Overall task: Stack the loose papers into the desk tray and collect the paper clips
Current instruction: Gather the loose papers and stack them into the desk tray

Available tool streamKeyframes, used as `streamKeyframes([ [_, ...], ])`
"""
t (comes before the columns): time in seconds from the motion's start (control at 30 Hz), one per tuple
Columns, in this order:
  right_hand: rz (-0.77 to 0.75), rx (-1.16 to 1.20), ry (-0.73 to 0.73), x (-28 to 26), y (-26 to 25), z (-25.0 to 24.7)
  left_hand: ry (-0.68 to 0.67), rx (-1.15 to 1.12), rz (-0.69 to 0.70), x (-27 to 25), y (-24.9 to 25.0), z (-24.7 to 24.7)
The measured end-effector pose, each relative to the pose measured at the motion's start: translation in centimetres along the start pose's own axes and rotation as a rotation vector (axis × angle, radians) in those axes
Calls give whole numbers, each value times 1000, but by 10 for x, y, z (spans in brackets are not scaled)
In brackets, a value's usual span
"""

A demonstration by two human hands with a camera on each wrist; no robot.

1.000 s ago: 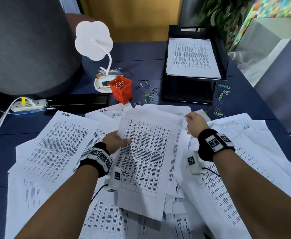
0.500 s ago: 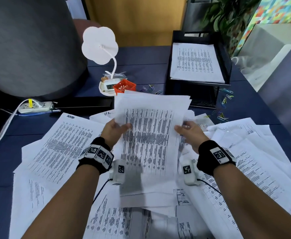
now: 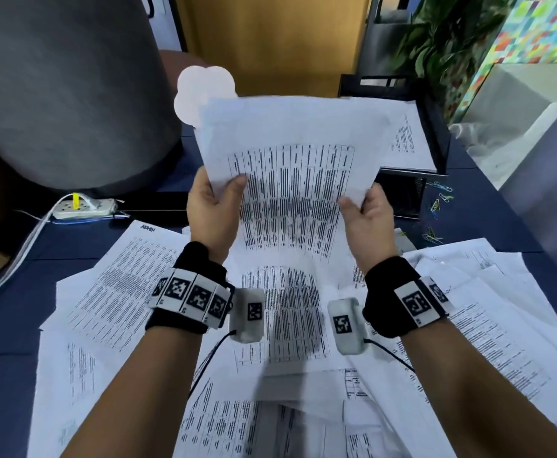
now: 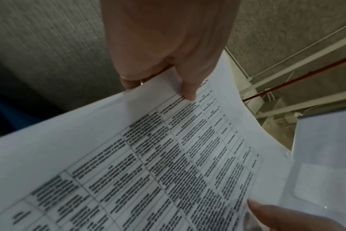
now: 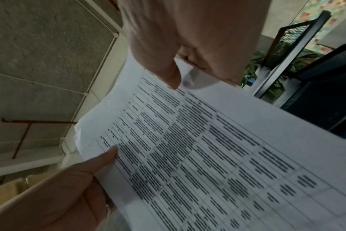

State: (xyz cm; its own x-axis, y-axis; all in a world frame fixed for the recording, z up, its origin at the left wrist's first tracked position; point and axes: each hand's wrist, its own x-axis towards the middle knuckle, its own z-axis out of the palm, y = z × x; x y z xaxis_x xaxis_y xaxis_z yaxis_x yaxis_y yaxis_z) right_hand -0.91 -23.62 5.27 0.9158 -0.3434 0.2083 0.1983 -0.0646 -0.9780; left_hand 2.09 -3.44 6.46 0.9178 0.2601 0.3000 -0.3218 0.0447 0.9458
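Note:
Both hands hold a printed sheet of paper (image 3: 290, 153) lifted above the desk. My left hand (image 3: 216, 201) pinches its left edge, thumb on the printed face. My right hand (image 3: 366, 213) pinches the right edge the same way. The wrist views show the paper (image 4: 168, 156) (image 5: 207, 148) with a thumb on top and fingers behind. Many loose papers (image 3: 115, 285) cover the blue desk. The black mesh desk tray (image 3: 435, 127) stands at the back right, a sheet inside it, partly hidden by the held paper. Coloured paper clips (image 3: 435, 200) lie right of the tray.
A white flower-shaped desk lamp (image 3: 201, 90) stands behind the held sheet. A white power strip (image 3: 82, 208) with cables lies at the left. A large grey rounded object (image 3: 65, 94) fills the back left. A green plant (image 3: 442, 38) stands behind the tray.
Both hands have picked the sheet off the pile and raised it up and away, toward the tray. It now hides the orange cup and part of the tray.

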Motion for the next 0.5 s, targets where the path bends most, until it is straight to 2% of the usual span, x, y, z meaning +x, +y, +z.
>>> streamKeyframes([
  [0.27,234,-18,-21,-9,28,1,-50,-54,-221,-16,-40,-7],
  [0.5,316,-157,-83,-12,44,0,-115,-25,-336,-18,-62,-9],
])
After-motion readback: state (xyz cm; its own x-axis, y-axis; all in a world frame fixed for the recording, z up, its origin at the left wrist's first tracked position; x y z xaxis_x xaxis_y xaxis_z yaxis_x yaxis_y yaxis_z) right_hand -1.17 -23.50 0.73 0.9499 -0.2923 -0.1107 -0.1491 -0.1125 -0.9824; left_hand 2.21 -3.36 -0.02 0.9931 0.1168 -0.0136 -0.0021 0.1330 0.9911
